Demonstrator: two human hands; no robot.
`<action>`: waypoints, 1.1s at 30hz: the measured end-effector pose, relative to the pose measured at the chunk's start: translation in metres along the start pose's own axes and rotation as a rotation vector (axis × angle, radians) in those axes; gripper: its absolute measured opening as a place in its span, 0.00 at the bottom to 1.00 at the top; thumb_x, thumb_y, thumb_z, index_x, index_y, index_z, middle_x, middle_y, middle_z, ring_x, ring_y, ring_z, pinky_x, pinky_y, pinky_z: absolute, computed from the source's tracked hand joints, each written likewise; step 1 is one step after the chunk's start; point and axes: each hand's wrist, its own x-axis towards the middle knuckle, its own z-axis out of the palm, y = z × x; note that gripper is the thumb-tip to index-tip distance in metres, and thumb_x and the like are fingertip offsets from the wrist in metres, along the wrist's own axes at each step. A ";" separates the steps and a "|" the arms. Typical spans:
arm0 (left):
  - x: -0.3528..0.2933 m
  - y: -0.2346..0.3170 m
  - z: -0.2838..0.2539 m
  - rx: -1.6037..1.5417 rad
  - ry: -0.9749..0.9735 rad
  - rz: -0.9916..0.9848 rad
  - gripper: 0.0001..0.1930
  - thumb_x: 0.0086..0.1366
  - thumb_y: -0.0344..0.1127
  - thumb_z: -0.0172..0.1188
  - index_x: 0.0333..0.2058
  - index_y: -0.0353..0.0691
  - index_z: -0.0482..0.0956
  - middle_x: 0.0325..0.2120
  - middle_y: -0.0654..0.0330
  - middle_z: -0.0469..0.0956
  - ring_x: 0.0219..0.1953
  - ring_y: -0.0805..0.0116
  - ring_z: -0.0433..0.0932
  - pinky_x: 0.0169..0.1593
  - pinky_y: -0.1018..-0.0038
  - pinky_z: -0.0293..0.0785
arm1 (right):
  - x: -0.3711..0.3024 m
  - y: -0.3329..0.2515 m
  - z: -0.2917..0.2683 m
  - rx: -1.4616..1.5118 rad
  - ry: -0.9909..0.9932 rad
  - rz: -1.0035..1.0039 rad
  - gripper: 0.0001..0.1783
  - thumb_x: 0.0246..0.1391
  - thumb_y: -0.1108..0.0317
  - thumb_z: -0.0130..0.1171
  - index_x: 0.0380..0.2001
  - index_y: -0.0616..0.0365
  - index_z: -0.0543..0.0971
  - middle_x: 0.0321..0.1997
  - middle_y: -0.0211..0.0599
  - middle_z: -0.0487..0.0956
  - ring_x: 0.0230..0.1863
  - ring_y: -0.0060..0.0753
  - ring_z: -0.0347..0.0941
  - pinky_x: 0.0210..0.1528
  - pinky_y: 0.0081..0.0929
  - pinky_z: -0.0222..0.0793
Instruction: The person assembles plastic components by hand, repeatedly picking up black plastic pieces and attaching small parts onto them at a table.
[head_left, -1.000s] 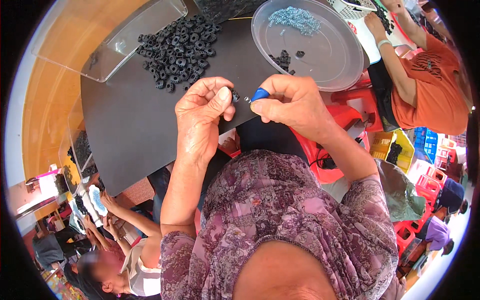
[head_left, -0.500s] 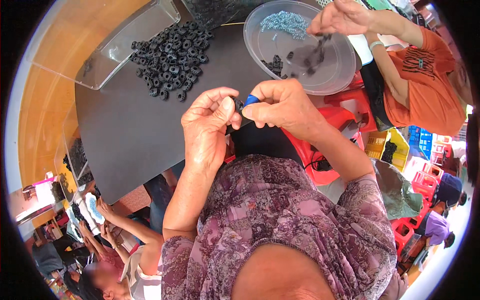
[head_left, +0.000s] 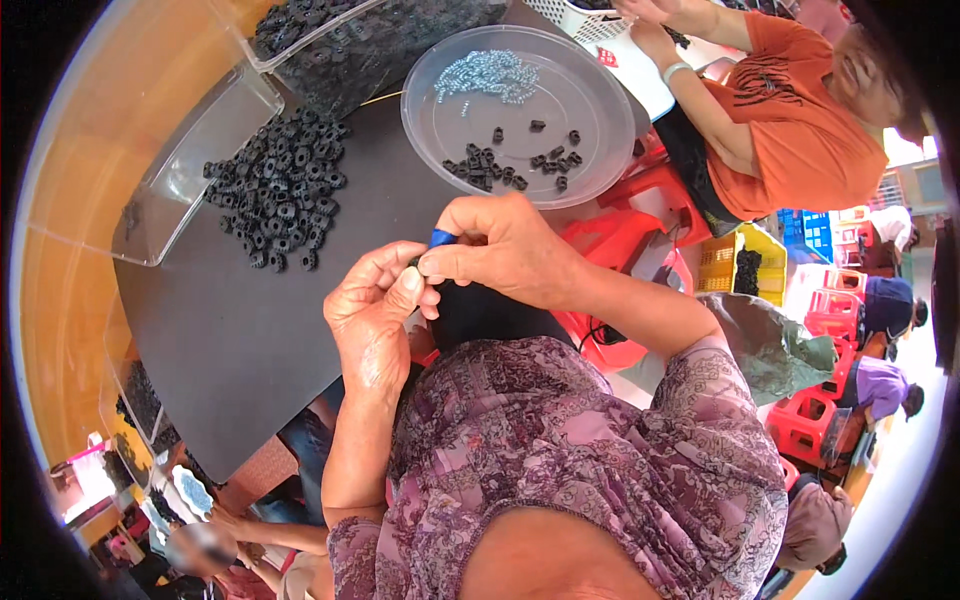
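Close in front of my body, my left hand [head_left: 375, 312] pinches a small black plastic part [head_left: 415, 262] between thumb and fingers. My right hand [head_left: 515, 255] meets it there, thumb and index finger closed at the same part. A blue wrap [head_left: 442, 238] covers the tip of my right index finger. Fingers hide most of the part, and I cannot make out whether the right hand holds something of its own. Beyond my hands, a clear round basin [head_left: 615, 160] holds small silvery-blue springs [head_left: 488, 76] and loose black pieces [head_left: 480, 165].
A heap of black parts [head_left: 280, 185] lies on the dark table [head_left: 200, 350] beside a tipped clear box [head_left: 215, 150]. Another clear bin [head_left: 390, 60] full of black parts stands behind. A co-worker in orange [head_left: 790, 120] sits at right, near red stools [head_left: 640, 220] and a yellow crate [head_left: 765, 265].
The black pieces falling from the co-worker's hand now lie in the basin, and that hand has withdrawn to the far right. My fingers have drawn closer together. The whole view has shifted.
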 end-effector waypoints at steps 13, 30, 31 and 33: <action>0.003 0.007 -0.038 -0.101 -0.016 0.071 0.09 0.57 0.26 0.59 0.36 0.30 0.75 0.27 0.52 0.78 0.23 0.72 0.74 0.27 0.79 0.71 | -0.045 -0.020 0.044 -0.013 -0.796 -0.480 0.12 0.46 0.64 0.57 0.25 0.61 0.68 0.24 0.42 0.67 0.31 0.48 0.66 0.33 0.39 0.62; 0.015 0.081 -0.113 0.116 0.257 0.337 0.09 0.59 0.29 0.55 0.38 0.31 0.72 0.29 0.51 0.77 0.26 0.69 0.73 0.31 0.76 0.68 | 0.017 -0.046 0.098 -0.208 -0.543 -0.892 0.05 0.44 0.70 0.53 0.21 0.57 0.69 0.23 0.38 0.67 0.28 0.43 0.64 0.31 0.37 0.60; 0.033 0.091 -0.121 0.169 0.220 0.399 0.10 0.59 0.29 0.56 0.39 0.33 0.72 0.32 0.53 0.78 0.31 0.70 0.74 0.35 0.77 0.68 | 0.044 -0.042 0.093 -0.511 -0.235 -0.979 0.03 0.41 0.71 0.52 0.23 0.56 0.71 0.23 0.38 0.67 0.28 0.43 0.65 0.31 0.37 0.60; 0.061 0.113 -0.134 0.243 0.285 0.444 0.09 0.60 0.29 0.55 0.39 0.34 0.72 0.34 0.56 0.78 0.36 0.71 0.74 0.40 0.77 0.67 | 0.092 -0.038 0.093 -0.695 0.031 -0.846 0.06 0.45 0.68 0.53 0.24 0.59 0.71 0.25 0.41 0.70 0.29 0.47 0.65 0.33 0.40 0.61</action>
